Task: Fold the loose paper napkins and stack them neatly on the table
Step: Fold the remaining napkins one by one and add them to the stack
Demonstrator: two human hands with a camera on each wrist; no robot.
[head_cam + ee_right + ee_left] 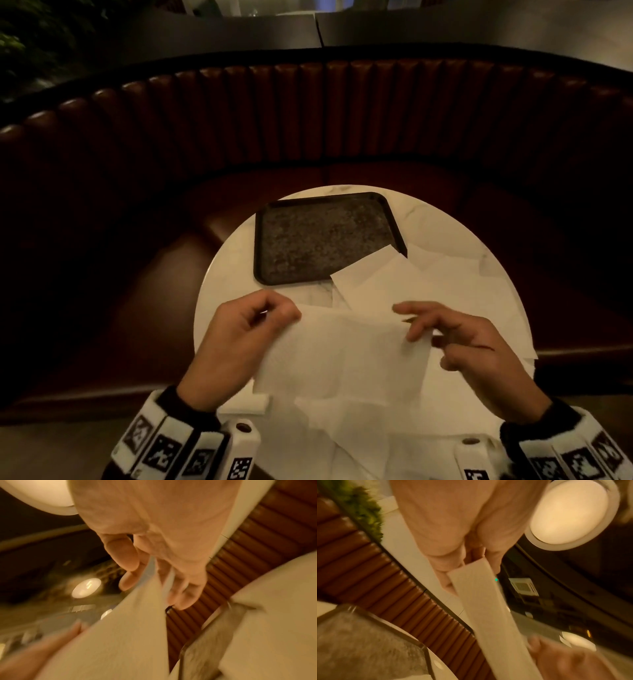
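Observation:
A white paper napkin (pixel 342 353) is stretched above the round white table (pixel 219 274), held at both upper corners. My left hand (pixel 260 315) pinches its left corner with curled fingers, and the left wrist view shows the napkin (pixel 484 601) running away from that grip. My right hand (pixel 421 329) pinches the right corner between thumb and fingers, which the right wrist view shows with the napkin (pixel 137 628) hanging below. Several loose napkins (pixel 411 284) lie spread over the table's right side, and more napkins (pixel 342 428) lie under my hands.
A dark, empty tray (pixel 322 240) sits at the table's far left, with one loose napkin overlapping its near right corner. A curved brown leather booth seat (pixel 308 120) wraps around the table's far side.

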